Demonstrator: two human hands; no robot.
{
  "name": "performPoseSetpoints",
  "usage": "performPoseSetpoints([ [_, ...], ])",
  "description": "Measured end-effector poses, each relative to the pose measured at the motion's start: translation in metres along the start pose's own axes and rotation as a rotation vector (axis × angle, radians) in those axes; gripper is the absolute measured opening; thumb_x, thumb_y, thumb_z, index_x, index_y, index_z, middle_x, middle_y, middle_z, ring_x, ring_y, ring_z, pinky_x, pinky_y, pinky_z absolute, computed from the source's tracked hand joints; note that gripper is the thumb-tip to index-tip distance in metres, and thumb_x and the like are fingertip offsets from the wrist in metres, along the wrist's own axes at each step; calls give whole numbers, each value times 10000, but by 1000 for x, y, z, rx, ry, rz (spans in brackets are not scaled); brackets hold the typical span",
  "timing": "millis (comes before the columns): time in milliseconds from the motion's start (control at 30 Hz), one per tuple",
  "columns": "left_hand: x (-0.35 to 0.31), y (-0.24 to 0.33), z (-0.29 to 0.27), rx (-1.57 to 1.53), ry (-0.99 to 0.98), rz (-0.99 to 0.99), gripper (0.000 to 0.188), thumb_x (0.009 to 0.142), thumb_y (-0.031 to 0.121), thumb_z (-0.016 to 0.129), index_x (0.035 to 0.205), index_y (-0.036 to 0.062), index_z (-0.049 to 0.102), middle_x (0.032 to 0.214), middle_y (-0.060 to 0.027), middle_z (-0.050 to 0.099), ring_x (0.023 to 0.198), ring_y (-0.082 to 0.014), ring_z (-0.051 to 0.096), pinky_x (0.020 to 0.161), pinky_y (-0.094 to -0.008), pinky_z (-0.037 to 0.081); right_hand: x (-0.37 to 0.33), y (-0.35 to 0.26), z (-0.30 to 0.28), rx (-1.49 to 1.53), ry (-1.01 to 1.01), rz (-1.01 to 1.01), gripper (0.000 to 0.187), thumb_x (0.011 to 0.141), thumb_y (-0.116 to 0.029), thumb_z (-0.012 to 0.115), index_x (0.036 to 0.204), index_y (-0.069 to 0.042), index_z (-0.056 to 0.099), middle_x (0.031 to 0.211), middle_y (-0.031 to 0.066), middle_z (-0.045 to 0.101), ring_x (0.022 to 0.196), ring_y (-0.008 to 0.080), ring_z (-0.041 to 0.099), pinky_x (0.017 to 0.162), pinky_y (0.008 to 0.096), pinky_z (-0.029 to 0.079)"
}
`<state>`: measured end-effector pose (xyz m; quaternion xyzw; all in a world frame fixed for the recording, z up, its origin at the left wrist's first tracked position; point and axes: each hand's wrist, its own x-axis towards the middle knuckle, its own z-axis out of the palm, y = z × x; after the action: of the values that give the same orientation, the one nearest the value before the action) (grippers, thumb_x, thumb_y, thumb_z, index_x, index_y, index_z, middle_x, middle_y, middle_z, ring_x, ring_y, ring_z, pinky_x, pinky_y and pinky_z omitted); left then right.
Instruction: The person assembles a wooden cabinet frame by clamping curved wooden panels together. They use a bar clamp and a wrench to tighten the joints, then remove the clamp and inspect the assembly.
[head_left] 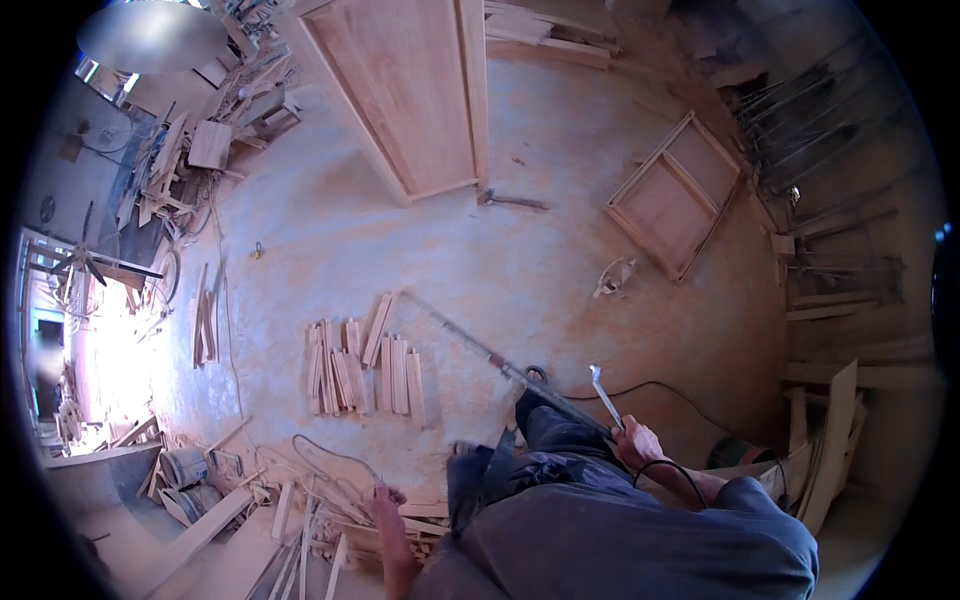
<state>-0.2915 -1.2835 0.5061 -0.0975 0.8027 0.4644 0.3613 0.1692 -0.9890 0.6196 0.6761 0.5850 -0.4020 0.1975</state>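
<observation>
My right hand (637, 443) is closed round a long metal bar clamp (500, 365), low beside my right leg. The bar slants away to the far left across the floor, and its far end is blurred. From the same hand sticks up a pale metal rod with a bent tip (602, 392); whether it belongs to the clamp I cannot tell. My left hand (388, 493) hangs at my left side, fingers loosely curled and apart, with nothing visible in it. Beyond it, cut wooden strips (345, 375) lie in rows on the floor.
A large wooden door panel (400, 95) stands ahead. A wooden frame (672, 195) lies at right, near a small pale object (614, 277). Clamps line the right wall (830, 130). Cables (690, 400) cross the floor. Wood scraps (225, 510) and buckets (185, 467) crowd the near left.
</observation>
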Motion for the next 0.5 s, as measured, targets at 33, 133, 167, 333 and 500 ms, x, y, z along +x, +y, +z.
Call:
performPoseSetpoints([
  [33,4,-11,-6,131,-8,1,280,946,259,533,814,18,585,663,-91,597,525,-193,577,471,-335,498,14,2,-12,34,44,24,353,921,-357,504,1024,-21,532,954,297,630,946,470,597,826,545,451],
  [133,-7,-31,-21,244,-3,-90,312,944,286,536,831,1,588,659,-103,602,502,-199,576,449,-335,492,67,17,-39,138,180,98,338,924,-323,500,954,13,521,891,294,625,893,473,593,782,539,447],
  [167,-13,-36,-32,237,8,-137,320,944,292,536,833,-4,589,659,-106,605,497,-201,575,445,-334,491,79,21,-43,185,180,140,343,922,-329,503,975,10,521,911,303,623,912,485,586,797,546,444],
  [333,40,-10,25,170,-17,-360,355,948,312,531,848,-23,594,636,-113,607,478,-206,573,427,-330,480,136,21,-77,473,279,384,263,950,-279,485,945,-16,483,674,188,583,559,317,592,497,452,444],
  [500,178,120,187,620,-173,87,292,905,251,548,805,-19,595,580,-112,568,487,-210,563,446,-370,458,169,-12,-120,829,321,513,243,973,-292,464,967,-51,428,595,116,533,406,199,485,350,350,374],
])
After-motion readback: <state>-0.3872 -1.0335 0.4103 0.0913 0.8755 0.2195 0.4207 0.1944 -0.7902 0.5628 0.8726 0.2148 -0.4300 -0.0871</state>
